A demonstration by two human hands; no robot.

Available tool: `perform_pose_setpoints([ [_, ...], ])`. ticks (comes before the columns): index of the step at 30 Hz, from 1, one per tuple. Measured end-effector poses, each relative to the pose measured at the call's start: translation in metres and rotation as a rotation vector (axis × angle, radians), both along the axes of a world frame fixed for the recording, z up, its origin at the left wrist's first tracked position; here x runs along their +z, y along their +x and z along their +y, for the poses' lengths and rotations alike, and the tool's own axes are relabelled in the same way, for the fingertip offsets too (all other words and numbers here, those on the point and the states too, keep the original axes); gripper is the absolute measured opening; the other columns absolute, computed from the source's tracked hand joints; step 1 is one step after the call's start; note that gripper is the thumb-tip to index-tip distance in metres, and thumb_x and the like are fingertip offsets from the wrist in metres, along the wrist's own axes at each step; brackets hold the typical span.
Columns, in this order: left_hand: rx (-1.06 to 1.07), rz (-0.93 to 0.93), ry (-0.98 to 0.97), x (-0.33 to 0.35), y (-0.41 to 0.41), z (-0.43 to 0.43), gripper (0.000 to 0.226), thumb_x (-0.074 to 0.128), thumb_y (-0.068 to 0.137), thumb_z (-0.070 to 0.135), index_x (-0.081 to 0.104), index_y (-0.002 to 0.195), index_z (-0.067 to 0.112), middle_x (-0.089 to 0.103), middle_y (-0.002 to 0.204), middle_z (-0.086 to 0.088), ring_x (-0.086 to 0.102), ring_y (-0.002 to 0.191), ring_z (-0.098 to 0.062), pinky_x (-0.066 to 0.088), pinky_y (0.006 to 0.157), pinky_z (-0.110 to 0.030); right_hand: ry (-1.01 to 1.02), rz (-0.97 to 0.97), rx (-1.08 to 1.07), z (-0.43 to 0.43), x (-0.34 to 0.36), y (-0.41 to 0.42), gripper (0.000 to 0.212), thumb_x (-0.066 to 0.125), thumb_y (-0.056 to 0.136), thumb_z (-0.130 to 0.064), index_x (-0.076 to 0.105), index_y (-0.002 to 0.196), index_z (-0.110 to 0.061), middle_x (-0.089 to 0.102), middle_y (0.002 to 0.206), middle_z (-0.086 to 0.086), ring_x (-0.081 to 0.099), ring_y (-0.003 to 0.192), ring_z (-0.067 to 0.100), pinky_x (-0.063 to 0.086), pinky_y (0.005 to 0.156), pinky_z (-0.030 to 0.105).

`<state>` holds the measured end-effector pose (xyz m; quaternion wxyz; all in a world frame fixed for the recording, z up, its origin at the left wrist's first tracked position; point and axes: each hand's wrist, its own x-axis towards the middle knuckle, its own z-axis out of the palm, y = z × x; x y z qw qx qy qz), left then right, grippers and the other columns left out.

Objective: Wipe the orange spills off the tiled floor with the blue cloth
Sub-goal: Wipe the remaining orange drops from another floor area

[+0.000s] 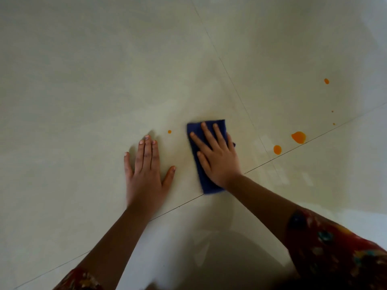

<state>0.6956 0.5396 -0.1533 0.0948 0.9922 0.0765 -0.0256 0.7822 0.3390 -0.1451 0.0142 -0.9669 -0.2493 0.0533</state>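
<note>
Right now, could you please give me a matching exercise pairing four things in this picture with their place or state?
Things:
1. left hand
2. right hand
3. blue cloth
4. largest orange spill

Places or states:
A. to the right of the cloth, untouched
B. flat on the bare floor, fingers straight
C. pressed under a hand
D. spread on top of the cloth

Pairs: 1-B, 2-D, 3-C, 4-A.
</note>
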Motion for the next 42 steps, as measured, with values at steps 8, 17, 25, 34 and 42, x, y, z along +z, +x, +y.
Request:
perform_pose_setpoints([
  [8,-0.008,-0.017,-0.003,-0.001,0.001,-0.001,0.073,0.025,0.098,0.051,0.017,0.152,0.003,0.012,0.162,-0.013,0.012,0.149,-0.025,0.008,0.119,-0.051,0.026,0.001,-0.255,-0.037,0.001,0.051,0.052,0.021,0.100,-0.044,0.016,0.152,-0.041,0.011,0.163,-0.002,0.006,0.150,0.027,0.012,0.118,0.053],
  [17,0.154,-0.173,-0.391,0.003,-0.002,0.007,0.063,0.027,0.098,0.036,0.022,0.151,0.004,0.017,0.161,-0.009,0.010,0.149,-0.018,0.006,0.122,-0.043,0.038,0.017,0.400,0.021,0.001,-0.011,0.051,0.032,0.100,-0.043,0.023,0.151,-0.039,0.017,0.162,-0.005,0.009,0.150,0.024,0.012,0.119,0.050],
  [25,0.162,-0.216,-0.437,0.004,-0.002,0.005,0.057,0.029,0.097,0.026,0.027,0.150,0.006,0.021,0.160,-0.006,0.012,0.148,-0.012,0.007,0.121,-0.045,0.041,-0.004,-0.305,0.013,0.000,0.055,0.056,0.017,0.097,-0.045,0.020,0.153,-0.035,0.012,0.163,-0.001,0.008,0.150,0.027,0.010,0.119,0.051],
  [34,0.163,-0.216,-0.441,0.003,-0.003,0.006,0.060,0.037,0.090,0.010,0.027,0.150,0.006,0.022,0.159,-0.008,0.014,0.148,-0.015,0.003,0.122,-0.040,0.111,0.032,0.188,0.014,0.000,-0.037,0.059,0.035,0.097,-0.045,0.023,0.153,-0.028,0.023,0.159,-0.008,0.015,0.149,0.018,0.017,0.119,0.046],
  [42,0.157,-0.222,-0.430,0.001,-0.002,0.006,0.058,0.037,0.091,0.011,0.031,0.148,0.006,0.026,0.158,-0.007,0.018,0.147,-0.016,0.008,0.121,-0.047,0.101,0.013,0.040,0.042,-0.001,-0.047,0.056,0.033,0.095,-0.043,0.027,0.150,-0.034,0.025,0.159,-0.009,0.016,0.149,0.024,0.022,0.116,0.051],
])
